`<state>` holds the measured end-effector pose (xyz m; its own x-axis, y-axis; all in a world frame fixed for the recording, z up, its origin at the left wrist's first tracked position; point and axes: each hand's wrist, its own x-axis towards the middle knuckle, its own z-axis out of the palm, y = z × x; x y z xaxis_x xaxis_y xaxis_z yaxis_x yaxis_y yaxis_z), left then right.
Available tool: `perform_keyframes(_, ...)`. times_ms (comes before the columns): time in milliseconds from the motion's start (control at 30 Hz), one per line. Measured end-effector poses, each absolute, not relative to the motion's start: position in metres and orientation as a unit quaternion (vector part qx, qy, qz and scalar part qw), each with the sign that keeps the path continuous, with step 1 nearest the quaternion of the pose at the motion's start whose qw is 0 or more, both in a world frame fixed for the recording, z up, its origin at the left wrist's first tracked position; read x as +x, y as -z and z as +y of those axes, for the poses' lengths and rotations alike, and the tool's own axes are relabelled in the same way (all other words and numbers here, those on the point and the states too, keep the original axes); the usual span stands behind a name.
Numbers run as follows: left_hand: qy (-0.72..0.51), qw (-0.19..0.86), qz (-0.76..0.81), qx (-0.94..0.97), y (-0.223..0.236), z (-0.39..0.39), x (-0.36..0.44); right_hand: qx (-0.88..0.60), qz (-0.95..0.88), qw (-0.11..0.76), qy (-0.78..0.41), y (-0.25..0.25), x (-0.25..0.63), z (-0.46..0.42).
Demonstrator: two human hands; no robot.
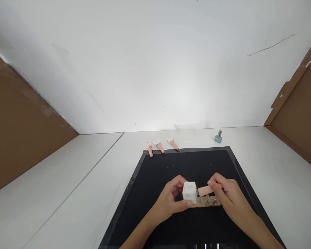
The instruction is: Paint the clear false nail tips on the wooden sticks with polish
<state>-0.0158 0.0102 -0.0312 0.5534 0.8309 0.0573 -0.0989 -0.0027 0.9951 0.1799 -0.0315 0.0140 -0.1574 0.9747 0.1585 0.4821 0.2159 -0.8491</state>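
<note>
Head view had both hands over the black mat (155, 173): the left hand (171, 197) gripped a white cube-shaped bottle (189, 192) pretty snugly, fingers behind, thumb in front, while the right hand (229, 193) pinched its pink cap (204, 191), lol, with a bit of teal between them. A tan strip (202, 204) with clear pieces sat just below, partly hidden. Three similar bottles (159, 146) lay along the mat's far edge, and a teal bottle (218, 138) stood further right.
</note>
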Motion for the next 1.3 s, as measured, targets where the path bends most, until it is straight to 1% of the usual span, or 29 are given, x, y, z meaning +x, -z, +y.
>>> perform_keyframes(100, -0.37, 0.656, 0.315, 0.578, 0.03, 0.011, -0.016, -0.473, -0.751, 0.388, -0.249, -0.016, 0.18, -0.034)
perform_keyframes(267, -0.38, 0.69, 0.337, 0.515, 0.027, 0.012, -0.019, -0.353, -0.839, 0.411, -0.054, -0.014, 0.178, -0.033)
perform_keyframes(333, -0.378, 0.698, 0.33, 0.511, 0.026, 0.013, -0.021, -0.351, -0.841, 0.412, -0.031, -0.012, 0.177, -0.033)
perform_keyframes(400, -0.376, 0.7, 0.31, 0.522, 0.025, 0.014, -0.023, -0.374, -0.825, 0.42, -0.067, -0.011, 0.176, -0.034)
perform_keyframes(500, -0.371, 0.673, 0.286, 0.572, 0.024, 0.014, -0.027, -0.429, -0.775, 0.421, -0.193, -0.011, 0.175, -0.037)
perform_keyframes(633, -0.373, 0.594, 0.289, 0.652, 0.026, 0.012, -0.032, -0.495, -0.697, 0.37, -0.365, -0.012, 0.176, -0.035)
perform_keyframes(733, -0.37, 0.568, 0.303, 0.67, 0.027, 0.012, -0.033, -0.508, -0.648, 0.354, -0.444, -0.009, 0.175, -0.032)
perform_keyframes(767, -0.375, 0.567, 0.309, 0.665, 0.027, 0.012, -0.032, -0.506, -0.644, 0.365, -0.443, -0.008, 0.174, -0.031)
perform_keyframes(833, -0.394, 0.579, 0.315, 0.64, 0.026, 0.012, -0.031, -0.491, -0.669, 0.411, -0.377, -0.004, 0.171, -0.032)
perform_keyframes(933, -0.416, 0.602, 0.319, 0.602, 0.022, 0.012, -0.029, -0.431, -0.744, 0.477, -0.181, 0.003, 0.164, -0.035)
perform_keyframes(1000, -0.424, 0.597, 0.332, 0.595, 0.019, 0.011, -0.029, -0.393, -0.777, 0.487, -0.066, 0.006, 0.161, -0.037)
perform_keyframes(1067, -0.427, 0.583, 0.347, 0.598, 0.018, 0.011, -0.03, -0.38, -0.794, 0.474, -0.005, 0.005, 0.16, -0.037)
perform_keyframes(1133, -0.425, 0.572, 0.352, 0.607, 0.018, 0.01, -0.032, -0.386, -0.801, 0.458, -0.001, 0.001, 0.162, -0.036)
perform_keyframes(1167, -0.421, 0.567, 0.352, 0.615, 0.019, 0.01, -0.033, -0.395, -0.8, 0.451, -0.024, -0.002, 0.164, -0.035)
perform_keyframes(1233, -0.404, 0.553, 0.347, 0.64, 0.02, 0.009, -0.035, -0.421, -0.792, 0.426, -0.116, -0.01, 0.17, -0.033)
perform_keyframes(1300, -0.382, 0.558, 0.328, 0.66, 0.022, 0.008, -0.034, -0.439, -0.77, 0.389, -0.25, -0.016, 0.176, -0.03)
